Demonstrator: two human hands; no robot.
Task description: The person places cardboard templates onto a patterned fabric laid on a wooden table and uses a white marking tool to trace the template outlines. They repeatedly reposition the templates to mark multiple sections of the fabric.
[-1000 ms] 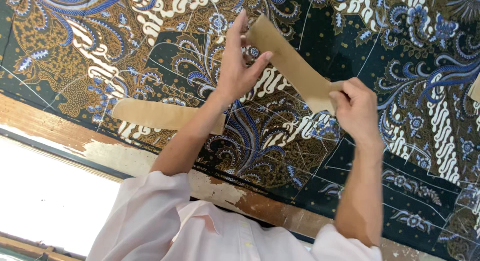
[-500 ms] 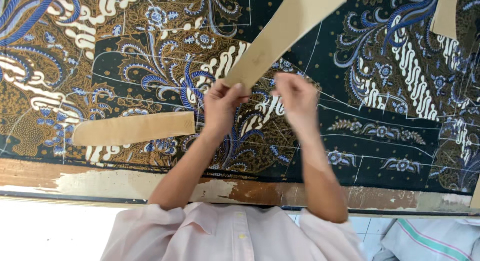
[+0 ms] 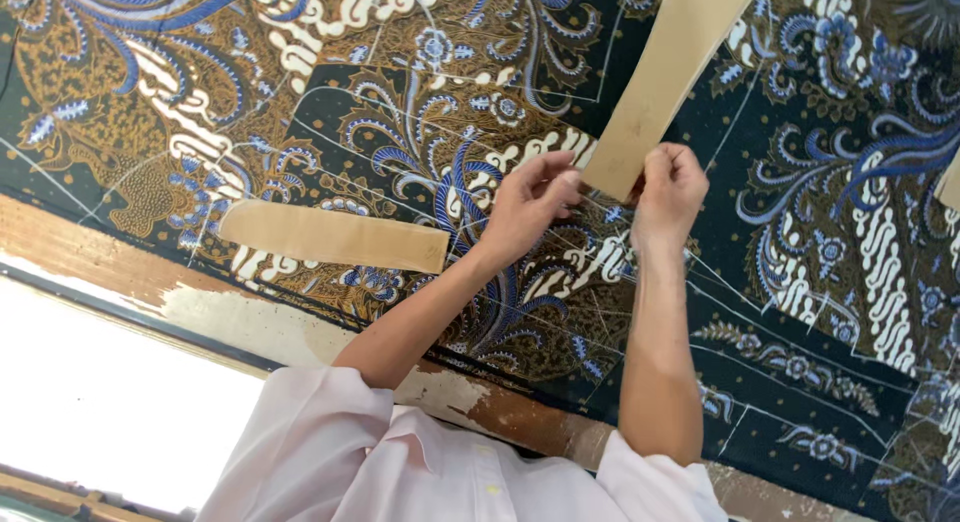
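Observation:
My left hand (image 3: 530, 197) and my right hand (image 3: 670, 187) both pinch the near end of a long tan paper pattern strip (image 3: 665, 72). The strip slants away toward the top of the view, over a dark batik cloth (image 3: 420, 112) with blue, white and brown motifs. White chalk lines (image 3: 760, 312) are drawn across the cloth. A second tan paper strip (image 3: 335, 237) lies flat on the cloth, to the left of my left hand and apart from it.
The cloth is spread on a wooden table whose worn, paint-flaked edge (image 3: 230, 322) runs along the near side. The corner of another tan paper piece (image 3: 950, 182) shows at the right border. My pale pink shirt (image 3: 400, 462) fills the bottom.
My left hand, flat and raised a second ago, has closed on the strip's end beside my right hand. The strip has swung more upright, and the view has shifted over the cloth.

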